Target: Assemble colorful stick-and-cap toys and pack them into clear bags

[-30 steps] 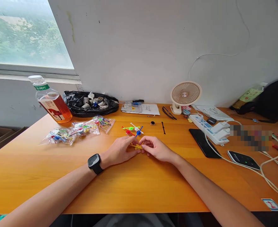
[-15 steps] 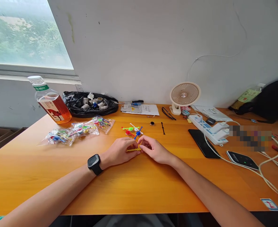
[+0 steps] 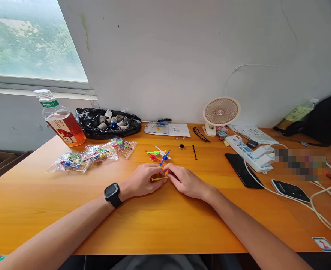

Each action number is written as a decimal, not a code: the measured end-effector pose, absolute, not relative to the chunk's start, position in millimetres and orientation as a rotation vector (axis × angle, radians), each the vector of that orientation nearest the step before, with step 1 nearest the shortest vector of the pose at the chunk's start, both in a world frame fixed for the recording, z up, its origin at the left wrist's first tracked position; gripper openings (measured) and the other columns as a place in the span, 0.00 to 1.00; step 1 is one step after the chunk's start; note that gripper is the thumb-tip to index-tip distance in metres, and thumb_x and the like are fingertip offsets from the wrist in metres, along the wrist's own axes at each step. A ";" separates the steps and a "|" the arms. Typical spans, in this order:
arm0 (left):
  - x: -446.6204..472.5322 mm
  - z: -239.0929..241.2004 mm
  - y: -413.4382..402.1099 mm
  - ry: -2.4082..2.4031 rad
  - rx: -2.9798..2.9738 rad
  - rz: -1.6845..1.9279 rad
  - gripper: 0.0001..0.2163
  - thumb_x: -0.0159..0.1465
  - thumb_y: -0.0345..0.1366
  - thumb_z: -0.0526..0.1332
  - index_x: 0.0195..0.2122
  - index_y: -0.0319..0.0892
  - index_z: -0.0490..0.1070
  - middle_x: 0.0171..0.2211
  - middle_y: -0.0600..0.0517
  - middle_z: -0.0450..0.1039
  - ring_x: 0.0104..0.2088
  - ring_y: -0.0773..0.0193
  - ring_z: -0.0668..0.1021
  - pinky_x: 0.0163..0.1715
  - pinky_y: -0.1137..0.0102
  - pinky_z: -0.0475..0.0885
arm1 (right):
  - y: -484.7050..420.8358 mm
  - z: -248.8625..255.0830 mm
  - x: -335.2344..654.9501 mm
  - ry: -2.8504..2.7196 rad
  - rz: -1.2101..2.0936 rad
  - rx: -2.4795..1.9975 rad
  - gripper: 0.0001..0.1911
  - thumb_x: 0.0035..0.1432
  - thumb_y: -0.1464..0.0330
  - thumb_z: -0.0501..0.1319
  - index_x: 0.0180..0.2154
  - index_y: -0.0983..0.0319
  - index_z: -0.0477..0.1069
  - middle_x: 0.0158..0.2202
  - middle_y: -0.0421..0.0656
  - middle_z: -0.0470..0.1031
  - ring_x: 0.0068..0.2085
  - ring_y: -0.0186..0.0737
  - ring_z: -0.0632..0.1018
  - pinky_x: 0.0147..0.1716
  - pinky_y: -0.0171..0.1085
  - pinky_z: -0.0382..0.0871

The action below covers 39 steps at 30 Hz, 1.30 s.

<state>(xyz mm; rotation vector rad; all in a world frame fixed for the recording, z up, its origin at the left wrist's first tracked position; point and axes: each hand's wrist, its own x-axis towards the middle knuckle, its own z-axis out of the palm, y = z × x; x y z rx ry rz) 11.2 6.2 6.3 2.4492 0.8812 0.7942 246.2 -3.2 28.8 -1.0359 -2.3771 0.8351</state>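
Low over the wooden table (image 3: pixel 143 225), my left hand (image 3: pixel 144 180) pinches a thin yellow plastic stick (image 3: pixel 157 179) between thumb and fingers. My right hand (image 3: pixel 186 180) meets it at the stick's right end, thumb and fingertips closed there; the exact contact is partly hidden. Just beyond my fingers lie small plastic stick-and-disc pieces: a blue one (image 3: pixel 165 158), a red one (image 3: pixel 153 157), a green one (image 3: pixel 151 152) and a white one (image 3: pixel 162 152). Farther right are a small round black piece (image 3: pixel 181 146) and a black stick (image 3: pixel 194 152).
Clear bags of coloured pieces (image 3: pixel 69 162) lie left, near a tea bottle (image 3: pixel 65 127) and a black plastic bag (image 3: pixel 86 125). A fan (image 3: pixel 221 112) stands at the back. A phone (image 3: pixel 242 170), a power strip (image 3: pixel 245 153) and white cables (image 3: pixel 269 193) occupy the right.
My right fingers have closed in a little around the right end of the yellow stick. My left hand keeps almost the same place, and the loose pieces have not moved.
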 end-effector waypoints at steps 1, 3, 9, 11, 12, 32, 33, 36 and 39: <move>11.1 5.8 6.2 0.878 2.446 0.799 0.05 0.71 0.38 0.63 0.42 0.45 0.77 0.34 0.51 0.80 0.33 0.62 0.79 0.33 0.69 0.71 | -3.6 29.0 246.2 -2.376 0.833 -1.036 0.10 0.74 0.70 0.52 0.51 0.57 0.68 0.42 0.43 0.80 0.39 0.41 0.78 0.41 0.36 0.65; 11.0 4.8 6.1 0.872 2.431 0.805 0.05 0.71 0.37 0.63 0.43 0.45 0.77 0.35 0.51 0.81 0.33 0.63 0.79 0.34 0.69 0.71 | -3.7 29.0 246.3 -2.373 0.854 -1.034 0.10 0.73 0.71 0.53 0.51 0.57 0.68 0.38 0.41 0.78 0.35 0.39 0.75 0.38 0.35 0.64; 11.1 6.7 5.5 0.855 2.414 0.792 0.05 0.71 0.36 0.64 0.38 0.45 0.78 0.34 0.52 0.80 0.33 0.64 0.79 0.35 0.70 0.70 | 0.0 27.1 246.4 -2.309 0.956 -1.021 0.06 0.72 0.69 0.57 0.46 0.59 0.72 0.36 0.41 0.78 0.34 0.37 0.75 0.36 0.35 0.66; 11.1 8.5 5.7 0.847 2.414 0.776 0.06 0.71 0.37 0.64 0.37 0.44 0.77 0.34 0.51 0.80 0.34 0.63 0.78 0.36 0.70 0.70 | 1.3 26.0 246.2 -2.311 0.948 -1.030 0.05 0.71 0.69 0.58 0.42 0.60 0.73 0.37 0.42 0.78 0.35 0.38 0.75 0.37 0.35 0.66; 11.1 9.4 5.8 0.845 2.412 0.770 0.06 0.71 0.38 0.64 0.37 0.44 0.77 0.34 0.51 0.79 0.34 0.63 0.78 0.36 0.69 0.71 | 1.8 25.5 246.2 -2.311 0.942 -1.035 0.05 0.70 0.69 0.58 0.41 0.60 0.73 0.36 0.41 0.78 0.35 0.38 0.75 0.37 0.36 0.66; 17.2 15.0 4.4 0.908 2.303 0.741 0.03 0.61 0.30 0.65 0.31 0.43 0.75 0.34 0.52 0.78 0.34 0.63 0.76 0.36 0.69 0.68 | 2.6 26.8 246.1 -2.400 0.905 -1.031 0.06 0.69 0.72 0.58 0.38 0.60 0.73 0.34 0.39 0.76 0.33 0.36 0.72 0.34 0.35 0.62; 17.5 14.6 4.0 0.906 2.316 0.747 0.02 0.61 0.29 0.65 0.31 0.43 0.75 0.33 0.52 0.77 0.33 0.63 0.75 0.35 0.69 0.68 | 2.5 27.4 246.2 -2.397 0.896 -1.044 0.06 0.69 0.71 0.59 0.38 0.60 0.73 0.33 0.39 0.76 0.33 0.36 0.72 0.34 0.35 0.62; 17.0 13.9 4.1 0.899 2.300 0.791 0.01 0.64 0.33 0.65 0.35 0.43 0.75 0.32 0.53 0.74 0.32 0.64 0.72 0.33 0.69 0.66 | 4.1 29.7 248.1 -2.344 0.892 -1.109 0.06 0.70 0.66 0.60 0.40 0.60 0.74 0.34 0.39 0.76 0.33 0.37 0.72 0.34 0.35 0.62; 15.2 15.2 5.9 0.941 2.144 0.857 0.08 0.70 0.41 0.63 0.39 0.42 0.75 0.32 0.53 0.74 0.29 0.66 0.71 0.31 0.70 0.65 | 9.0 31.9 253.2 -2.247 0.918 -1.164 0.14 0.73 0.58 0.58 0.44 0.60 0.75 0.36 0.41 0.77 0.35 0.38 0.73 0.35 0.36 0.64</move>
